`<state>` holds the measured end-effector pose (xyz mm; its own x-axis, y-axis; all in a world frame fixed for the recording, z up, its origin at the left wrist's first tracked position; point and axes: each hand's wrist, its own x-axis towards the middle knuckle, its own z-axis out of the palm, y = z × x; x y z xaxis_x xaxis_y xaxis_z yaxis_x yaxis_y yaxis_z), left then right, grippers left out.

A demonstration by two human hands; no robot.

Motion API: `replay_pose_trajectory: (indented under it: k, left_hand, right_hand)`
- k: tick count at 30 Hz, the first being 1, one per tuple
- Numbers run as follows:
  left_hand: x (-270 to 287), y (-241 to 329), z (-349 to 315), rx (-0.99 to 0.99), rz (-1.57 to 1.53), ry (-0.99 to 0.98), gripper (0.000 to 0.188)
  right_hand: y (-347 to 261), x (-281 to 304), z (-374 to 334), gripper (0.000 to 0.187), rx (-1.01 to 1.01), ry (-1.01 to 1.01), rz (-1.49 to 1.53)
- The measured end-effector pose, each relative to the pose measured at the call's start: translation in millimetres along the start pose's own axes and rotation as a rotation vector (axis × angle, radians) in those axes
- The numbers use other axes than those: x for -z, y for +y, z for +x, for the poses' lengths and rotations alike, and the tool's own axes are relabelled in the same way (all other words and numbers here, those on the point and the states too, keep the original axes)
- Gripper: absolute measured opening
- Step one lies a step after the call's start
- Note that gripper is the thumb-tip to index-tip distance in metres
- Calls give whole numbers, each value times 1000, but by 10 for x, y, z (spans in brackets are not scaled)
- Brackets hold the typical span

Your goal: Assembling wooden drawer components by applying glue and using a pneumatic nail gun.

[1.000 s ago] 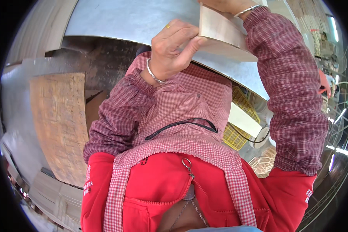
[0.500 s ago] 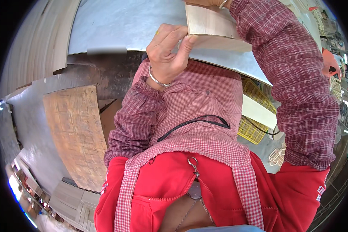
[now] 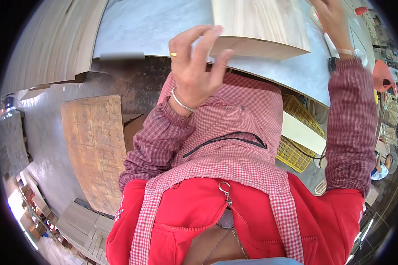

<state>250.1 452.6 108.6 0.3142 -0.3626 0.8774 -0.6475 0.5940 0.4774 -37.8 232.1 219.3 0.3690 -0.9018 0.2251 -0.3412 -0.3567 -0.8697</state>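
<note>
A pale wooden box-like piece or stack of boards (image 3: 263, 20) lies on the grey-blue tabletop (image 3: 150, 26), its front side facing me. My left hand (image 3: 197, 62) is raised beside its near left corner, fingers apart and slightly smeared by motion. Nothing shows in that hand, which wears a ring and a bangle. At the upper right, my right hand (image 3: 334, 26) reaches over the far right part of the table, beyond the wood. Its fingers are cut off by the frame's top edge, so what they touch is hidden.
Long pale boards (image 3: 48, 39) are stacked at the far left. A worn brown board (image 3: 95, 150) stands on the floor at left. Beneath the table on the right is a yellow plastic crate (image 3: 296, 154) with a white plank (image 3: 303, 132) across it. An orange-red bag (image 3: 382, 76) hangs at far right.
My right hand has left the wood and moved far right. My left hand has let go of the wood's corner and opened. The view has shifted slightly.
</note>
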Motion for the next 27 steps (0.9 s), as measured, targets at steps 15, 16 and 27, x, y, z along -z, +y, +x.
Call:
replay_pose_trajectory:
  k: [15,16,27]
  left_hand:
    - [-515,440,239,-75,643,-339,40]
    - [-485,416,237,-101,617,-355,38]
    - [329,13,285,185,51,-393,34]
  right_hand:
    - [234,548,-1852,28,-222,389,-507]
    - [312,610,-1890,30,-251,399,-531]
    - [882,1027,-2098,60,-516,373,-755]
